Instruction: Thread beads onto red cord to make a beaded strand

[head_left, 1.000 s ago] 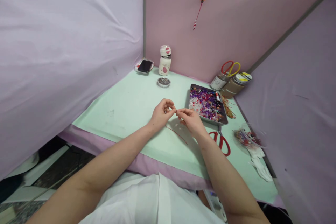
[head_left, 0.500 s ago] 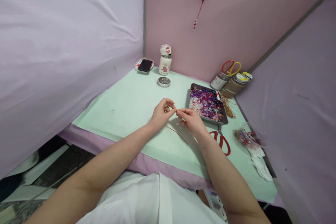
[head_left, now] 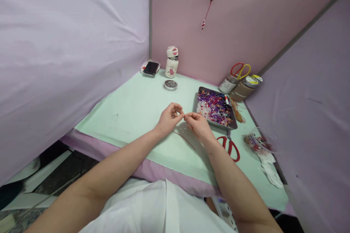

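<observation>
My left hand (head_left: pixel 170 117) is closed in a pinch, and a thin red cord (head_left: pixel 186 139) trails out from beneath it across the table toward the front. My right hand (head_left: pixel 199 123) also pinches, its thumb and forefinger meeting the left fingertips just above the table. Whatever lies between the right fingertips is too small to make out. Just right of this hand stands a dark tray (head_left: pixel 232 125) filled with purple, red, clear and dark beads. Red-handled scissors (head_left: pixel 230 148) lie beside my right wrist, their blades partly under the tray.
A round tin (head_left: pixel 170 85), a white bottle (head_left: pixel 171 67) and a phone (head_left: pixel 151 68) stand along the back. Behind the tray are a can with scissors (head_left: pixel 228 83) and a brown jar (head_left: pixel 242 90). At right lie a bundle of cords (head_left: pixel 238 112) and a clear bead container (head_left: pixel 257 142).
Hardly anything differs. Both hands keep their pinch at the same spot, with only a very slight shift of the fingers and the view.
</observation>
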Demonstrator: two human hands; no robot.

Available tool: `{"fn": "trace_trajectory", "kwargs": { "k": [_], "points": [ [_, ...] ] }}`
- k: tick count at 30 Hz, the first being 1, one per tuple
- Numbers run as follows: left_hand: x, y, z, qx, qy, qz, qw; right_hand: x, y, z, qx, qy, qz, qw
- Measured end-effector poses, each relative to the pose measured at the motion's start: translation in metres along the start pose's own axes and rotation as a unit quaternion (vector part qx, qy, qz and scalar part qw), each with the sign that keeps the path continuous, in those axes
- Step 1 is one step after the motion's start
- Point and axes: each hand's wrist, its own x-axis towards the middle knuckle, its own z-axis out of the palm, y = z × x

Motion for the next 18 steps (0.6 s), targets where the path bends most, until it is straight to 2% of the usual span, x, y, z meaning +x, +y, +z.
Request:
{"fn": "trace_trajectory", "kwargs": {
  "k": [4,13,18],
  "points": [
    [0.0019,-0.0029,-0.0006,-0.032,0.0,-0.011,0.999,-0.0011,-0.0012,0.0007,-0.006,0.003,-0.012,1.0],
    [0.0039,-0.0024,-0.0009,-0.07,0.004,-0.04,0.997,-0.0017,-0.0048,-0.0007,0.028,-0.005,0.027,0.999],
    [0.0031,-0.0017,-0.0009,-0.062,0.003,-0.029,0.998,-0.0019,-0.006,-0.0008,0.057,-0.012,0.043,0.997]
  ]
}}
